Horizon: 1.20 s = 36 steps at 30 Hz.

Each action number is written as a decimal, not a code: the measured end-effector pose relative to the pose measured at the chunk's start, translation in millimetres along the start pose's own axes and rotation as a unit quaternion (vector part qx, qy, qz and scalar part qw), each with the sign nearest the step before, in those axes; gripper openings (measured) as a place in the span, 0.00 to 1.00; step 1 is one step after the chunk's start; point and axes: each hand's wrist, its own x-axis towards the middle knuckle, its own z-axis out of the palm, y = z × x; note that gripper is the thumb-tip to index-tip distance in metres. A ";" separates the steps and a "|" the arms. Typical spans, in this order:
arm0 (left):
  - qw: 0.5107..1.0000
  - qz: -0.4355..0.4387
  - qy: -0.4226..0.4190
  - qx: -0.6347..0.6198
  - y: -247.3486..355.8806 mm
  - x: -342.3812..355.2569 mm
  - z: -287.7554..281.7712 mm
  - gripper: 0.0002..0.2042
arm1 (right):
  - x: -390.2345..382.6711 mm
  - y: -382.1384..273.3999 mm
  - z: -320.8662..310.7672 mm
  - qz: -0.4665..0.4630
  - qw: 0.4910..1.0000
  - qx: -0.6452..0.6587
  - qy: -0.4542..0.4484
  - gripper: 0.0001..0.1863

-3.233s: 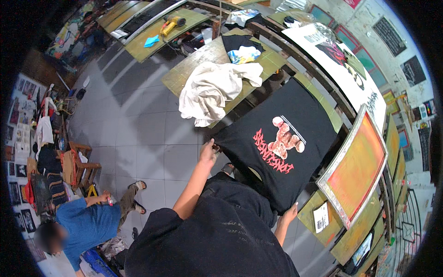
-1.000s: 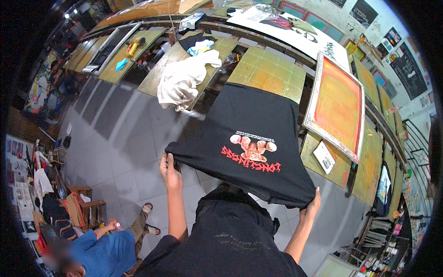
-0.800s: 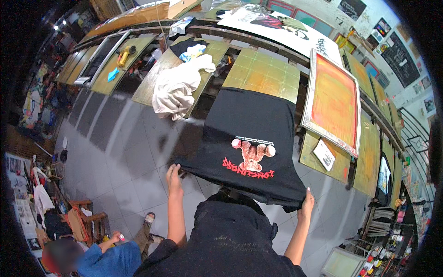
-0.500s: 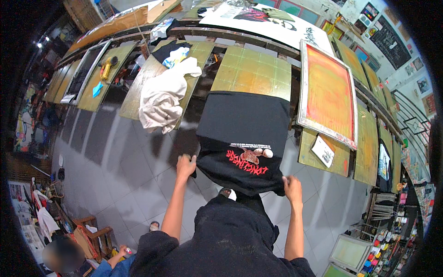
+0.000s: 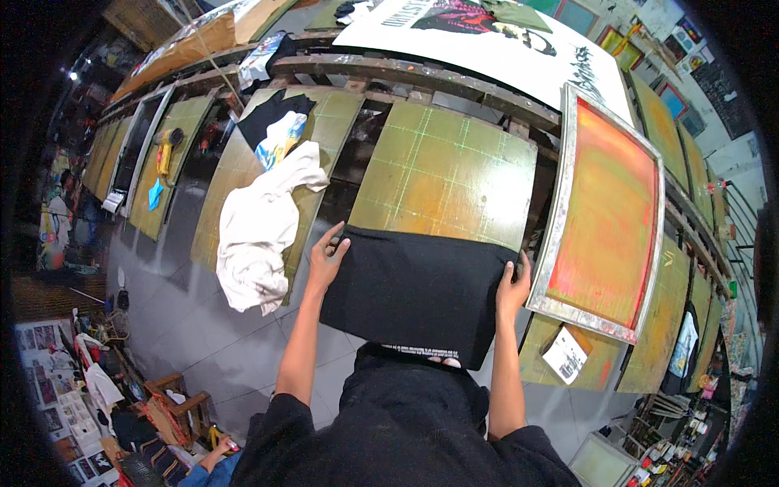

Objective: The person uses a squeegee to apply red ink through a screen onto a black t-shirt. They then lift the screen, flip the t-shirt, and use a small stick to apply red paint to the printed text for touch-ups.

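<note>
A black T-shirt (image 5: 410, 288) covers the near part of a greenish board (image 5: 446, 174) marked with pale grid lines. At its near end, by my body, a line of small white print shows; the rest of the print is mostly hidden. On the shirt's left side, close to its far edge, my left hand (image 5: 326, 260) grips the cloth with thumb on top. My right hand (image 5: 511, 290) holds the opposite side in much the same way, fingers wrapped round the edge.
To the right, a framed printing screen (image 5: 613, 219) with an orange-stained mesh leans across the boards. A small white printed card (image 5: 565, 355) lies below it. Left, a crumpled white shirt (image 5: 256, 235) hangs off another board. A yellow heat gun (image 5: 165, 152) lies farther left. Someone's hand (image 5: 221, 445) shows lower left.
Both hands have moved from the shirt's near corners up to its sides near the far edge. The shirt has slid toward me, baring more board, and its red print has gone out of sight.
</note>
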 end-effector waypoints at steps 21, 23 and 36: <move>0.965 0.141 0.213 0.054 89.1 193.3 60.1 0.14 | 130.3 -52.0 24.2 -0.067 0.972 -0.185 0.130 0.06; 0.968 0.137 0.203 0.045 83.8 221.3 60.7 0.15 | 163.0 -60.8 33.8 -0.091 0.974 -0.175 0.113 0.06; 0.993 0.095 0.040 0.055 57.6 245.4 60.9 0.29 | 153.2 -60.4 34.8 -0.268 0.951 -0.156 -0.015 0.36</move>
